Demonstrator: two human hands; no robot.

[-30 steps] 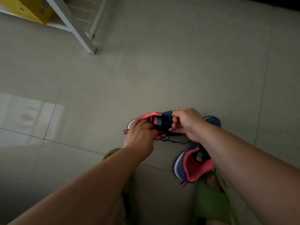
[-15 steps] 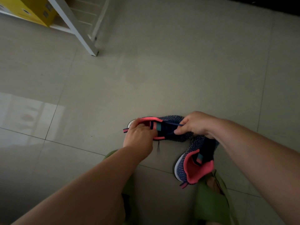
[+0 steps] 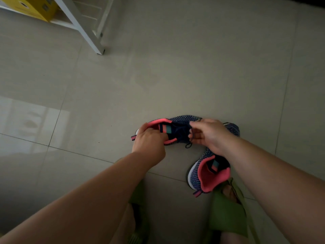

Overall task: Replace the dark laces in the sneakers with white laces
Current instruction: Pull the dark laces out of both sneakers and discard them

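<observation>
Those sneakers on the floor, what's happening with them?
A person is working on the far sneaker: the left hand grips its pink collar while the right hand, blurred, works at the dark lace over the tongue. The second sneaker lies untouched on the tile floor. No white laces are in view.

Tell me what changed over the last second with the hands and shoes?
The right hand, which had drawn the dark lace out sideways, has come back over the navy knit sneaker with the coral collar. The left hand still grips its heel. The second matching sneaker stayed on the grey tiled floor.
</observation>
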